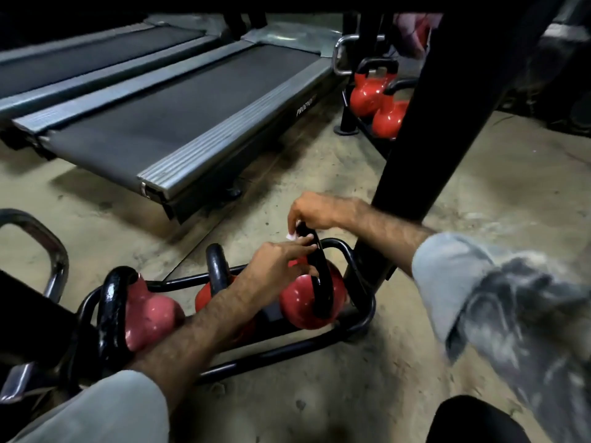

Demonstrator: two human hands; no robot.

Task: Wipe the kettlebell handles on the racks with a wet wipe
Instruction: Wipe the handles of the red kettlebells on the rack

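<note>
Three red kettlebells with black handles sit in a low black tube rack (348,330) on the floor. My right hand (315,211) pinches a small white wet wipe (291,236) against the top of the rightmost kettlebell's handle (315,254). My left hand (278,262) reaches across and grips the same handle just below. The red body of that kettlebell (299,306) rests in the rack. My left forearm partly hides the middle kettlebell (217,266). The left kettlebell (145,311) stands free.
Two treadmills (179,100) lie on the floor behind the rack. A thick black post (425,123) rises at the right of the rack. Two more red kettlebells (367,91) sit in a second rack beyond it. A chrome bar (48,251) curves at left.
</note>
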